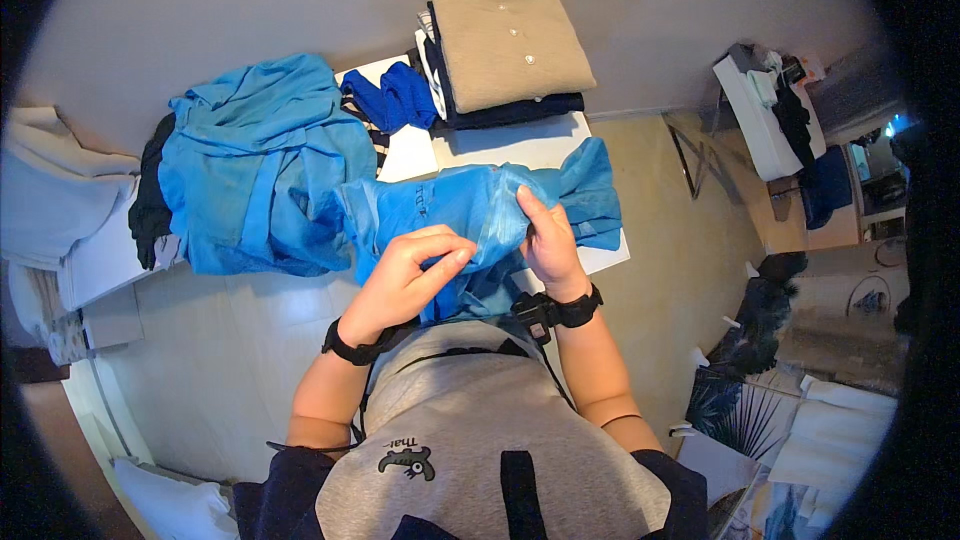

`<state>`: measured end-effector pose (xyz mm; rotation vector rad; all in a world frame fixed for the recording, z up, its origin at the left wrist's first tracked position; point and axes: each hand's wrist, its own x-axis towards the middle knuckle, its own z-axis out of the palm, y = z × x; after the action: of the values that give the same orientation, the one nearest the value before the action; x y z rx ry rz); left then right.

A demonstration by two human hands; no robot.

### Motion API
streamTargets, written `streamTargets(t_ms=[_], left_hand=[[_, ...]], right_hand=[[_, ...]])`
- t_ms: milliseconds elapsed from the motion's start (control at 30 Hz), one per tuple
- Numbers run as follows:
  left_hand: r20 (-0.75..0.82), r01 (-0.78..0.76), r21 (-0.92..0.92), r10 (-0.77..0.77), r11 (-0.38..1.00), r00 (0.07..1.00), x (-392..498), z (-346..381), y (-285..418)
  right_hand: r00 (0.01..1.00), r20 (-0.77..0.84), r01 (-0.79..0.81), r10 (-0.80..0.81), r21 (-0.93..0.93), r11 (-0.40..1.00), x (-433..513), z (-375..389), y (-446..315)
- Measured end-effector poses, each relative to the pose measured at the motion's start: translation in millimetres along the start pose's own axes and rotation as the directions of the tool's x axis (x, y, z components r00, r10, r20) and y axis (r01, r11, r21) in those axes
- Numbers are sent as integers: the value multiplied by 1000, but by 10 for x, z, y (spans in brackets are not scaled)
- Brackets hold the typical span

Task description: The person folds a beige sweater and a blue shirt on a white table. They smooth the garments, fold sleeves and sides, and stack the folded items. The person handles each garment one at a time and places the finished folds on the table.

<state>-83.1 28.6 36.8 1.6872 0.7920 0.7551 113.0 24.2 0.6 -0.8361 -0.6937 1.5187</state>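
Note:
A light-blue cloth garment (457,202) with dark lettering on it is held up before my body, part of it hanging towards my waist. My left hand (412,277) pinches its near edge between thumb and fingers. On the other side, my right hand (553,244) grips the garment with the thumb on top and the fingers hidden behind the cloth. Its right end lies bunched over the white table (517,146). Left of it, a large crumpled heap of similar blue cloth (262,165) partly covers a black fabric piece (150,199).
Behind the garment stands a stack of folded clothes with a beige buttoned knit top (510,45) uppermost. A royal-blue cloth (394,97) lies beside the stack. White bedding (67,180) is at far left. At far right, a white surface (765,112) carries dark clothing.

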Motion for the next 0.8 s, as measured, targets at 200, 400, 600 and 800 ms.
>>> streamTargets(t_ms=[200, 400, 600, 800], left_hand=[[36, 56, -127, -52, 990, 998, 77, 67, -88], [-9, 170, -325, -183, 930, 983, 168, 33, -146], [-118, 200, -348, -254, 916, 960, 219, 120, -244], [-31, 278, -366, -310, 888, 950, 278, 221, -285]], right_hand=[[997, -60, -56, 46, -179, 982, 28, -134, 136], [994, -71, -99, 85, -229, 968, -54, -31, -66], [990, -67, -138, 121, -381, 914, -230, -299, 51], [999, 22, 45, -40, -596, 802, -358, -260, -22]])
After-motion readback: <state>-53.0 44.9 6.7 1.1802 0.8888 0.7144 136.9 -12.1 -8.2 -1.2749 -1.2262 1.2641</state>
